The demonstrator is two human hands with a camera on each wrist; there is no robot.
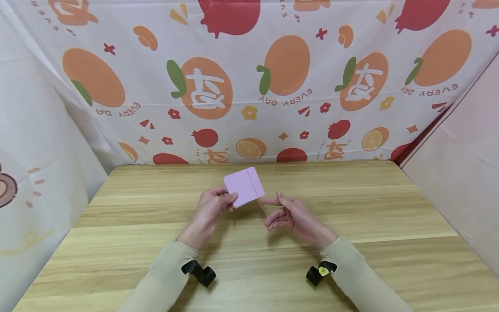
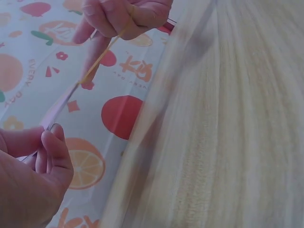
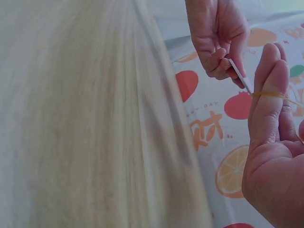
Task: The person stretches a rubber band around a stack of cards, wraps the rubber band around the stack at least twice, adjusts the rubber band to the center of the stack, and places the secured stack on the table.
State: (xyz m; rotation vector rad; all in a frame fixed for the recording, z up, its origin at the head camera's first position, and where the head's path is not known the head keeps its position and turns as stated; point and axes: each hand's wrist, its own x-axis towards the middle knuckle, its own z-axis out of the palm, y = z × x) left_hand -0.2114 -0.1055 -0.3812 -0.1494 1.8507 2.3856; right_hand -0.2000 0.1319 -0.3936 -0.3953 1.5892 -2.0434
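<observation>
My left hand (image 1: 212, 208) pinches a thin pink square pad (image 1: 241, 188) with rounded corners, thumb on top, and tilts it above the table. A fine dark line crosses the pad near its right side. From its lower right edge a yellowish rubber band (image 2: 108, 49) stretches taut to my right hand (image 1: 294, 216). The band loops about the fingers of that hand, as the right wrist view shows at the fingers (image 3: 268, 107). One finger of the right hand reaches towards the pad's edge. In the left wrist view the pad is seen nearly edge-on.
Both hands are over a wooden table (image 1: 136, 242). Behind it hangs a white cloth (image 1: 249, 125) printed with fruit, and pale cloths flank both sides. Each sleeved forearm wears a black strap with a small camera (image 1: 199, 273).
</observation>
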